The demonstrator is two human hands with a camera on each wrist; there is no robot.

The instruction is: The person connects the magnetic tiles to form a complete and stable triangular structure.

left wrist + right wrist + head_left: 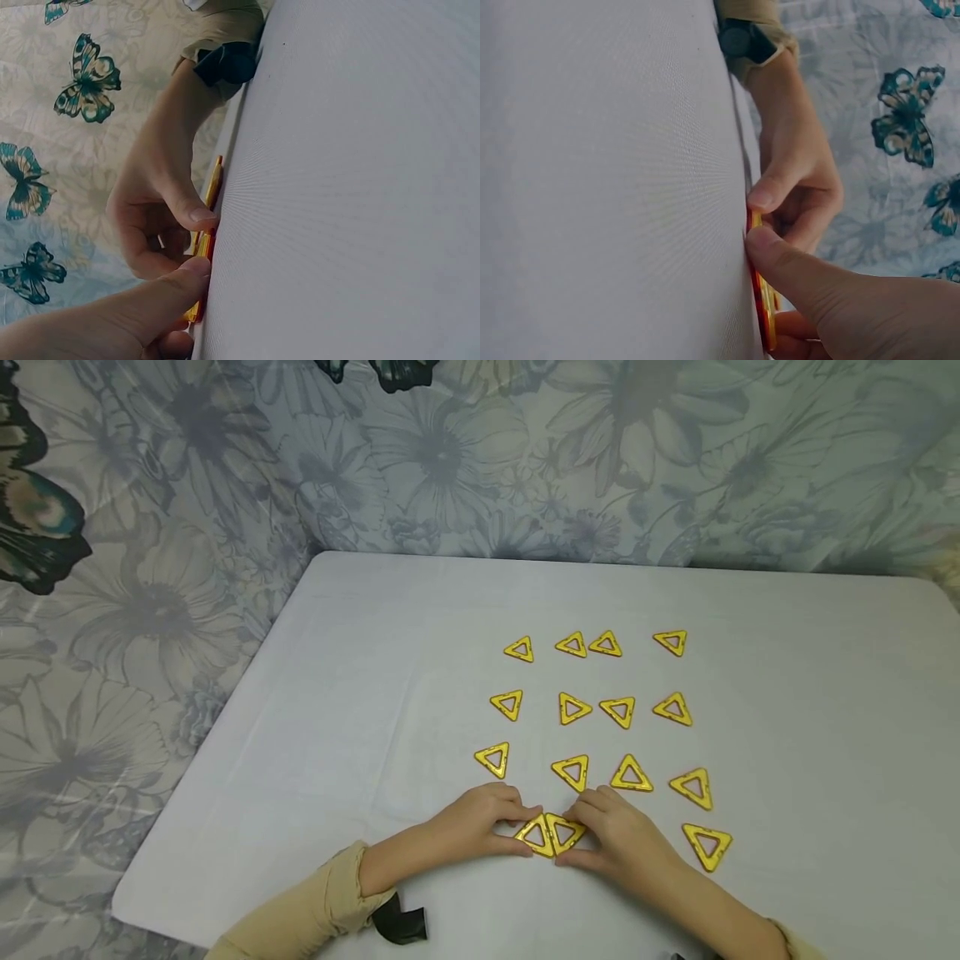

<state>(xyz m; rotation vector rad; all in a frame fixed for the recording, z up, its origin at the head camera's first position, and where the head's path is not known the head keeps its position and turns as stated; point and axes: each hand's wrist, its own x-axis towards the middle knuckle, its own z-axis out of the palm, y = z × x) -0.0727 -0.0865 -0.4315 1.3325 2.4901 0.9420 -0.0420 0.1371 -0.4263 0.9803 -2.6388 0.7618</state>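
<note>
Two yellow triangular frame tiles lie side by side near the front of the white table, their edges touching or nearly so. My left hand point(480, 818) pinches the left triangle tile point(548, 840) between thumb and fingers. From the other side, my right hand point(618, 839) grips the right triangle tile point(564, 818) the same way. In the left wrist view, the tiles show edge-on, low against the table, with both thumbs close together. The right wrist view shows the right thumb point(769, 244) on the edge of a tile, and the left hand point(799, 161) beyond.
Several more yellow triangle tiles point(632, 785) lie in loose rows behind the hands on the white table point(300, 735). Another triangle tile point(707, 832) lies right of the right forearm. A black strap point(401, 924) hangs by the left sleeve. Flower-patterned cloth point(442, 460) stands behind the table.
</note>
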